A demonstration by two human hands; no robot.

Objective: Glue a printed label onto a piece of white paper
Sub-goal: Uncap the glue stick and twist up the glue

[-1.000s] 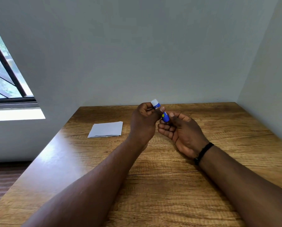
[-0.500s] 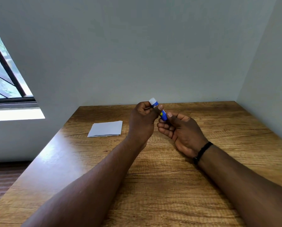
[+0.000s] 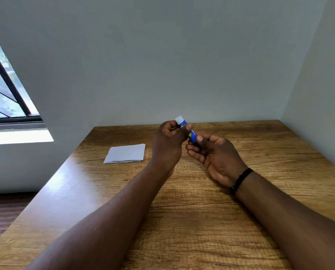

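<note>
Two bare forearms extend from the lower edge of the view over a wooden table (image 3: 201,221); the right wrist carries a black wristband (image 3: 240,180). Above the table's middle, the right hand (image 3: 215,156), palm turned partly up, curls its fingers and thumb around the lower barrel of a blue glue stick (image 3: 192,136). The left hand (image 3: 167,145), back toward the camera, pinches the stick's upper end between thumb and curled fingers, just below its white cap (image 3: 179,119). The stick tilts, cap end up and to the left, held clear of the table. Left of the hands and slightly farther away, a small stack of white paper (image 3: 125,153) lies flat on the tabletop, apart from both hands. Beyond the table stand plain pale walls (image 3: 172,65), with a barred window (image 3: 5,90) at far left.
</note>
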